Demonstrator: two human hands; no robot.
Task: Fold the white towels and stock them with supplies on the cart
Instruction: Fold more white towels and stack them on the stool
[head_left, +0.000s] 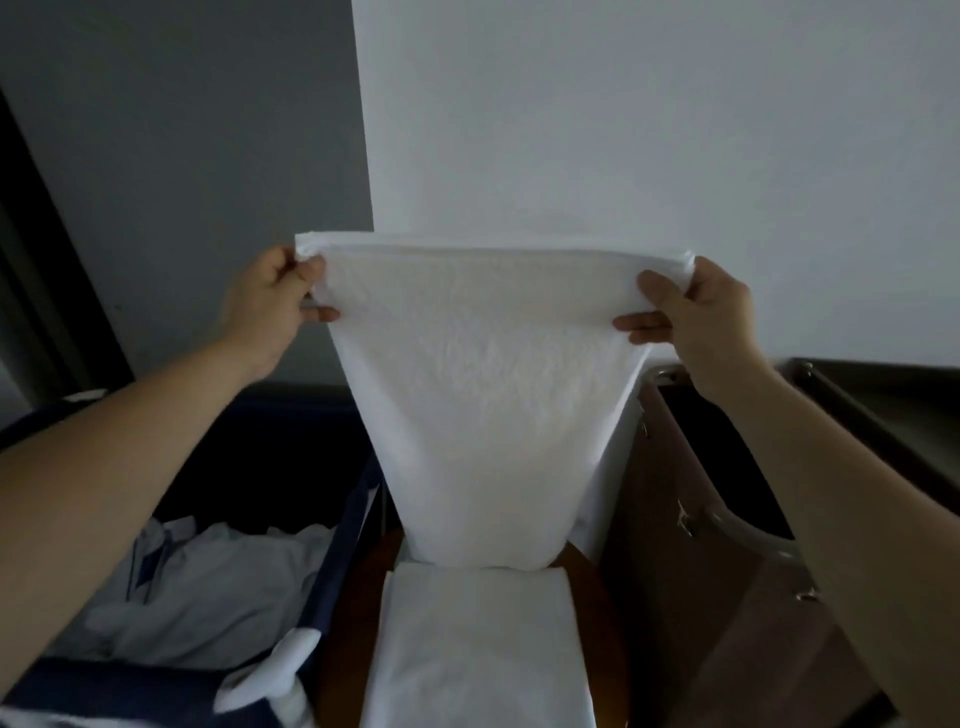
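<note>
Left grip (270, 306) and right grip (696, 317) each pinch a top corner of the towel (483, 395) — it hangs just above a folded stack (467, 639).

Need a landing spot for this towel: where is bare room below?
The flat top of the folded towel, directly beneath the held towel, is bare. Only narrow wood strips border it, toward the navy bin on the left and the brown cabinet on the right. The bin is crowded with crumpled linen.
</note>
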